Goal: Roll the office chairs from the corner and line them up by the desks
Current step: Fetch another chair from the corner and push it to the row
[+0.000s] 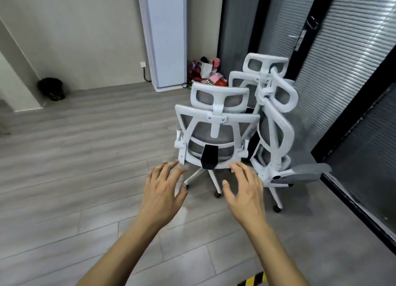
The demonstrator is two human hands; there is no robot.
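Observation:
Three white-framed office chairs with grey mesh stand bunched in the corner by the glass wall. The nearest chair point(216, 122) shows me its back, headrest on top. A second chair point(276, 127) stands to its right, turned sideways, its grey seat sticking out right. The third chair point(264, 68) is behind them, mostly hidden. My left hand point(164, 191) and my right hand point(244, 191) are stretched out side by side with fingers spread, just short of the nearest chair's lower back. Neither hand holds anything.
A tall white cabinet point(166, 36) stands against the back wall, with bags and colourful clutter point(205, 71) beside it. A black bin point(52, 88) sits at the far left. Glass partitions with blinds point(342, 60) run along the right. Grey wood floor point(85, 157) spreads to the left.

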